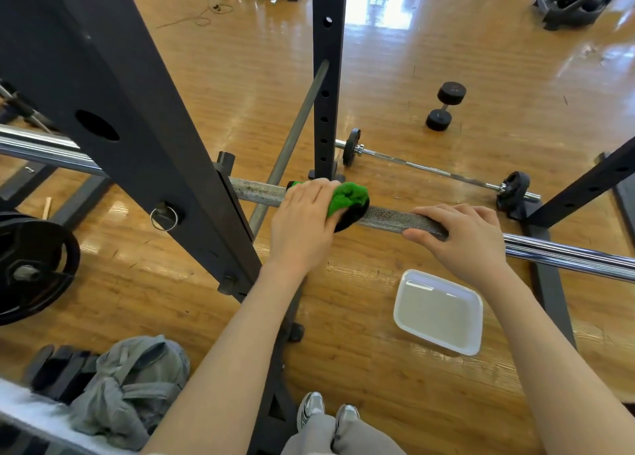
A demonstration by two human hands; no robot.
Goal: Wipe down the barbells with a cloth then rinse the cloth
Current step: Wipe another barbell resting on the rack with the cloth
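A steel barbell (388, 218) lies across the rack, knurled in the middle and smooth chrome toward the right. My left hand (302, 221) grips a green and black cloth (347, 198) wrapped over the knurled part of the bar. My right hand (464, 234) grips the same bar just right of the cloth, thumb under it. A white tray of water (438, 312) sits on the wooden floor below the bar, in front of me.
Black rack uprights (137, 138) stand left and centre (328, 76). A small plated barbell (436, 173) and a dumbbell (445, 106) lie on the floor beyond. A weight plate (31, 265) is at left, a grey bag (134, 386) at lower left.
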